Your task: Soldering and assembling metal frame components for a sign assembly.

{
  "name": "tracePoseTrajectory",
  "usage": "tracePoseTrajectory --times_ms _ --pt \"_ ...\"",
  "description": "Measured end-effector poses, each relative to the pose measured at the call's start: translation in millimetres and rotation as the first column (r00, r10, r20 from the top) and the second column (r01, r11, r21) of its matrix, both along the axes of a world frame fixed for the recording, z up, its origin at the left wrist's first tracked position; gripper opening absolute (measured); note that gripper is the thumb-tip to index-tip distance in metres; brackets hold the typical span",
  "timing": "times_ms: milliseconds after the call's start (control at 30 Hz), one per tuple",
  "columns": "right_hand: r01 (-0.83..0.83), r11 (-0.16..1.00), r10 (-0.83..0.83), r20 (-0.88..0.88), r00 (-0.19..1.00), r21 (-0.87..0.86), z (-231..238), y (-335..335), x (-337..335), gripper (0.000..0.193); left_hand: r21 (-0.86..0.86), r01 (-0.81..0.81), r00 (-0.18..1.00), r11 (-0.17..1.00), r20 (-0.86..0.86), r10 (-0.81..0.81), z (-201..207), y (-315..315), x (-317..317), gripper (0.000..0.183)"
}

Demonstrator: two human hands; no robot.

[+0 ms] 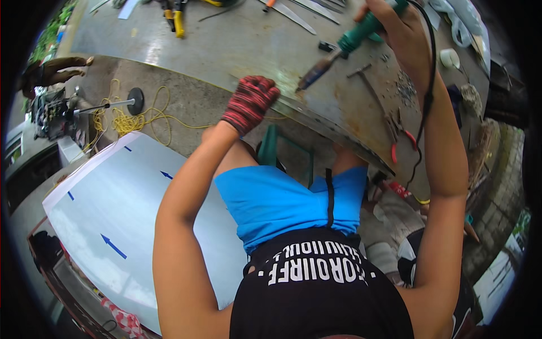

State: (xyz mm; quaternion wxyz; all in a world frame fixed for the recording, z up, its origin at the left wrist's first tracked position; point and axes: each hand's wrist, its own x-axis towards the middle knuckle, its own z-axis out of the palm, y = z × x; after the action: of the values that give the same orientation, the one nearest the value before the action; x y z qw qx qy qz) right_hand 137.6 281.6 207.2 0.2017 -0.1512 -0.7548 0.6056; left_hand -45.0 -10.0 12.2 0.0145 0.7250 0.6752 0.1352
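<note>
My right hand [398,34] is wrapped round the green handle of a large soldering iron [361,31]. The iron's dark tip slants down and left, close to the table's near edge. Its black cord [432,62] runs down along my right forearm. In a red and black knit glove, my left hand [251,101] is closed at that edge, just left of the tip; what its fingers hold, if anything, is hidden. A long metal strip [333,131] lies along the edge beside the glove. All of this is over the metal-topped table [226,53].
Red-handled pliers [398,138] and a thin hammer-like tool [372,90] lie to the right, near scattered metal bits [406,87]. Yellow-handled snips [179,22] sit at the back. A white sheet with blue arrows [135,209] stands at left, below a yellow cord [130,121].
</note>
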Motion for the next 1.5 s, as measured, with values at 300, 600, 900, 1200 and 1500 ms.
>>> tracePoseTrajectory --times_ms 300,600,900,1200,1500 --pt "0.029 0.998 -0.020 0.162 0.987 -0.052 -17.5 -18.3 -15.5 0.046 -0.036 -0.018 0.998 0.999 -0.054 0.016 -4.7 2.1 8.6 0.027" --pt "-0.088 0.996 0.086 0.211 0.974 -0.001 -29.3 -4.6 -24.6 0.045 0.007 -0.005 0.999 1.000 -0.043 0.005 4.3 3.2 10.8 0.027" --pt "-0.161 0.987 0.158 0.204 0.966 0.001 -28.3 -1.1 -27.4 0.046 -0.021 -0.013 0.999 1.000 -0.051 0.012 -1.9 3.1 8.8 0.027" --pt "-0.115 0.993 0.110 0.261 0.959 0.001 -22.1 -8.1 -32.7 0.044 -0.018 -0.020 0.999 1.000 -0.036 0.019 -2.8 0.7 7.1 0.027" --pt "-0.129 0.989 0.104 0.279 0.955 0.072 -19.2 -9.4 -32.1 0.046 -0.037 -0.026 0.999 0.999 -0.045 0.024 -2.7 0.7 8.2 0.027"
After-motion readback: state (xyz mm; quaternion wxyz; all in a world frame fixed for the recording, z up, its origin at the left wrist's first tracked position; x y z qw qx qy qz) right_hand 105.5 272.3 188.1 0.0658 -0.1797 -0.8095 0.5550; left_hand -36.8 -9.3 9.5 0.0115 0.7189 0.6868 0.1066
